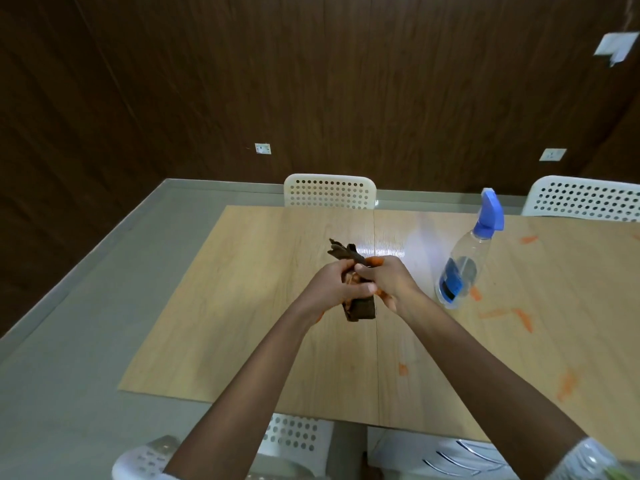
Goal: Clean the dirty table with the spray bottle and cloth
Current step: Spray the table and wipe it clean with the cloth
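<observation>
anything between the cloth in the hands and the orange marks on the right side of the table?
Yes, partly. The clear plastic spray bottle with the blue trigger head stands on the light wooden table, between the dark brown cloth held in both hands and the far-right orange smears. The nearer orange smear has nothing visible in the way.

We find no text, brand, number or sign that we can read. The spray bottle (465, 258) standing on the surface (263, 327) carries a blue and black label (450, 280), but any lettering on it is too small and blurred for us to make out.
</observation>
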